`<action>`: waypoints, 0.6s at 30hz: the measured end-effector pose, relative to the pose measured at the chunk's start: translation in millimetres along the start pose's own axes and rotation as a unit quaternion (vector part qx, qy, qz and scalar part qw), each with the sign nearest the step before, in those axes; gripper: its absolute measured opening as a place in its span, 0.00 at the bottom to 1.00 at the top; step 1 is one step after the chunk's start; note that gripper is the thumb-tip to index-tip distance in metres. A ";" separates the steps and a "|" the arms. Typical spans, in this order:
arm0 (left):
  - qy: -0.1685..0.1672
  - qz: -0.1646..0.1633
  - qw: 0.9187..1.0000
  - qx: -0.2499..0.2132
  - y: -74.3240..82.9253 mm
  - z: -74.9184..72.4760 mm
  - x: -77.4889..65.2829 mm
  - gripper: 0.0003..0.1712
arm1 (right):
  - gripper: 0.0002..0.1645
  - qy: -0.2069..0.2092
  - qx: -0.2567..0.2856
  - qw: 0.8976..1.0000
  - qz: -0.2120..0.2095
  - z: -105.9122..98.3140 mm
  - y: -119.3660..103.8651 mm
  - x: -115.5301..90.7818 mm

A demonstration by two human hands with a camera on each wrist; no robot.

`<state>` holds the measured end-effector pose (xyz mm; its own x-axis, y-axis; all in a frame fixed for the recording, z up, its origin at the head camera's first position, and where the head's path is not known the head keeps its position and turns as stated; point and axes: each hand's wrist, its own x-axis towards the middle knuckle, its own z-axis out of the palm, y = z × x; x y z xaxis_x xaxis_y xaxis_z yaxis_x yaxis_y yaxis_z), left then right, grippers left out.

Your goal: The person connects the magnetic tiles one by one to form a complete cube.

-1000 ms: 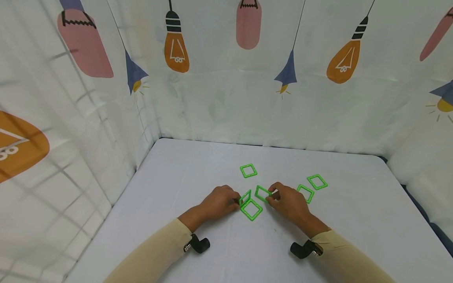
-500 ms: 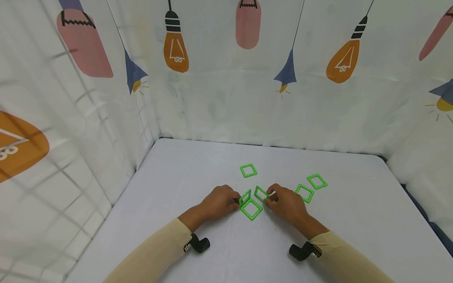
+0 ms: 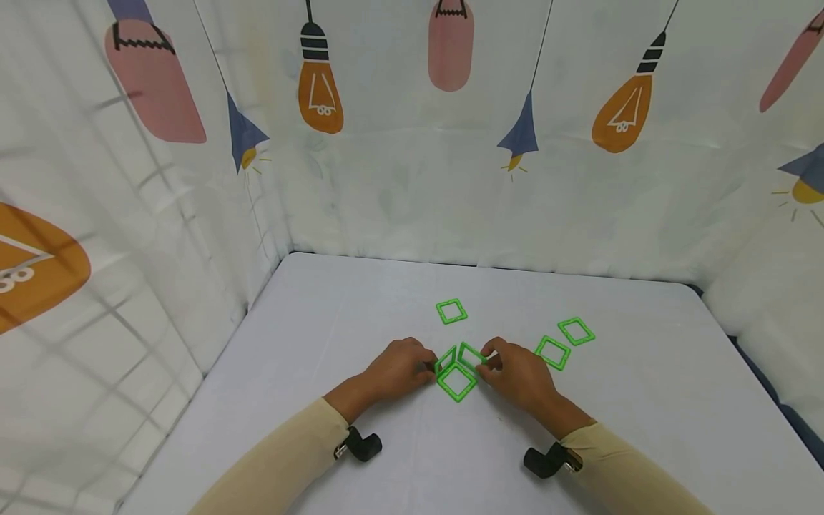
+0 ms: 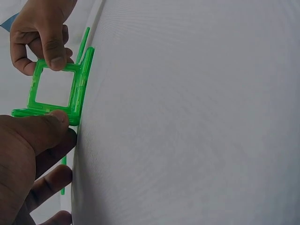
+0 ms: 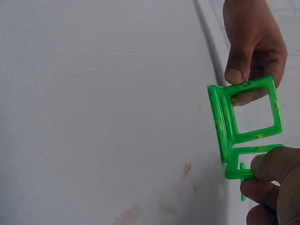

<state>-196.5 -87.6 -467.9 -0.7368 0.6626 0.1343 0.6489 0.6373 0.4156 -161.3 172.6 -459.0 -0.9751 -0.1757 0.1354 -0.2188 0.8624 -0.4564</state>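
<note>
A green square frame, a see-through magnetic-type tile [image 3: 467, 391], lies flat on the white table between the hands. Along its left far edge stands a second green tile [image 4: 73, 89], whose side my left hand [image 3: 400, 368] pinches between thumb and fingers. My right hand [image 3: 523, 372] grips a third green tile [image 3: 460, 354] by its right side, tilted up. Its lower edge is right at the flat tile's right far edge, and its near corner comes close to the second tile. Part of each held tile is hidden by fingertips.
A loose green tile [image 3: 462, 307] lies farther back on the table [image 3: 335, 307]. Two more, a nearer tile [image 3: 566, 359] and a farther tile [image 3: 586, 326], lie right of my right hand. Patterned cloth walls [image 3: 399, 193] rise behind and beside the table.
My right hand has moved left with its tile, closing the gap to the flat and left upright tiles. My left hand and the loose tiles have stayed in place.
</note>
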 end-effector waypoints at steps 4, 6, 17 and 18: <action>0.000 -0.002 1.000 -0.001 -0.6 0.2 -0.1 0.03 | 0.14 -0.004 -0.002 1.000 0.005 1.5 -1.5 0.2; 0.001 -0.001 1.000 -0.001 -1.0 0.5 -0.2 0.03 | 0.15 -0.008 -0.001 1.000 0.007 2.1 -2.3 -0.1; 0.004 -0.001 1.000 0.002 -0.8 0.7 -0.9 0.04 | 0.15 -0.011 -0.011 1.000 0.000 3.8 -5.6 -2.0; 0.004 -0.002 1.000 0.002 -0.9 0.8 -0.7 0.04 | 0.15 -0.011 -0.011 1.000 -0.002 3.8 -5.8 -2.2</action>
<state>-196.4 -88.4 -469.1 -0.7404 0.6576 0.1395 0.6471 0.6410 0.4126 -158.0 166.2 -459.9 -0.9747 -0.1894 0.1184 -0.2224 0.8721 -0.4358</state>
